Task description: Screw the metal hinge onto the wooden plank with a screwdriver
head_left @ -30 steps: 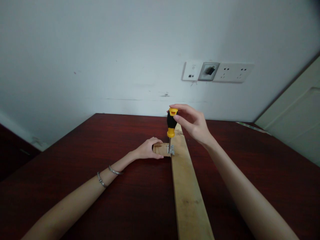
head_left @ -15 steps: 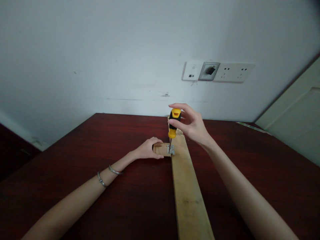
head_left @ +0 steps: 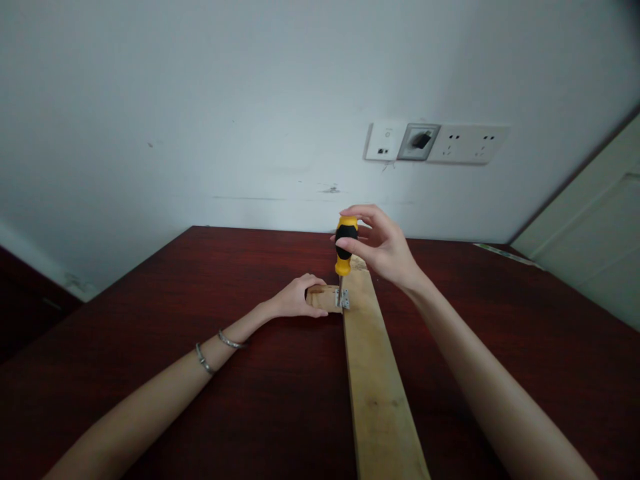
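1. Wooden block (head_left: 320,298): left hand (head_left: 295,298), grip pressed around it, pins it on surface (head_left: 150,320).
2. Hinge (head_left: 343,301): seated across block and plank (head_left: 373,373); screw apparently partly driven.
3. Screwdriver (head_left: 344,257): upright on hinge, handle pinched by right hand (head_left: 385,250).

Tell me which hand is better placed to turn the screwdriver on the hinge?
The right hand: its fingers already grip the screwdriver, standing upright with its tip on the small hinge. The left hand is busy holding the small wood block against the plank.
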`<move>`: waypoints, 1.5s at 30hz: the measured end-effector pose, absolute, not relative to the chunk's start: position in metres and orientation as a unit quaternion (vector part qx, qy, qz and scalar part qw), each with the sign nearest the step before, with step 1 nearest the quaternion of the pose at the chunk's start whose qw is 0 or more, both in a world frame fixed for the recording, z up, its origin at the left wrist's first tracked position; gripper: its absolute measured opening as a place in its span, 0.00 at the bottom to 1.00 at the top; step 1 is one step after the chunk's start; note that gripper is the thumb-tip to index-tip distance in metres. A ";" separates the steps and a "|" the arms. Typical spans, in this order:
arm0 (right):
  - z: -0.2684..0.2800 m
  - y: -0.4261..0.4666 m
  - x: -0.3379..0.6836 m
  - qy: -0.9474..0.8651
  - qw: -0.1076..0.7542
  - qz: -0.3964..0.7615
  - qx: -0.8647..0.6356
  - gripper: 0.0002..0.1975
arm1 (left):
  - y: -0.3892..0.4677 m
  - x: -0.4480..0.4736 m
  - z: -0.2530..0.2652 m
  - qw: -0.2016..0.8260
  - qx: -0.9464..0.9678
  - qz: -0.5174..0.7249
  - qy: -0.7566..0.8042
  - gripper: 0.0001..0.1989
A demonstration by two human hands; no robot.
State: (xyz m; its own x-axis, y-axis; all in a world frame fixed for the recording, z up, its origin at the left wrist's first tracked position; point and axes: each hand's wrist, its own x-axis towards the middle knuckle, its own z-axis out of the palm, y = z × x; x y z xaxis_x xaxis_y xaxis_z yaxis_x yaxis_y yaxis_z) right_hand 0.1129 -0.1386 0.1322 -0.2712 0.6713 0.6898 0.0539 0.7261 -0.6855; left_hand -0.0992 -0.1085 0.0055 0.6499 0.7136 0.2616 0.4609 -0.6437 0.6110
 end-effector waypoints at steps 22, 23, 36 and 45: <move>0.134 -0.141 0.112 -0.737 0.547 0.296 -0.264 0.23 | -0.107 -0.100 0.002 0.247 0.876 0.249 0.331 0.31; 0.133 -0.141 0.112 -0.736 0.550 0.293 -0.263 0.23 | -0.107 -0.100 0.003 0.248 0.875 0.249 0.332 0.31; 0.132 -0.139 0.112 -0.737 0.554 0.292 -0.253 0.20 | -0.106 -0.100 0.001 0.243 0.877 0.246 0.333 0.31; 0.134 -0.142 0.111 -0.734 0.544 0.318 -0.255 0.19 | -0.107 -0.099 0.004 0.251 0.875 0.246 0.332 0.30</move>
State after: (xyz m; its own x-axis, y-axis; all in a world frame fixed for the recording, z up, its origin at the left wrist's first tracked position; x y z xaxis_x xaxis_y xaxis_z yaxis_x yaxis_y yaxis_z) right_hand 0.1113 -0.1421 0.1342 -0.2786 0.7196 0.6360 0.0279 0.6680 -0.7436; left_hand -0.0993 -0.1074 0.0043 0.6579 0.7051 0.2647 0.4582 -0.6536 0.6023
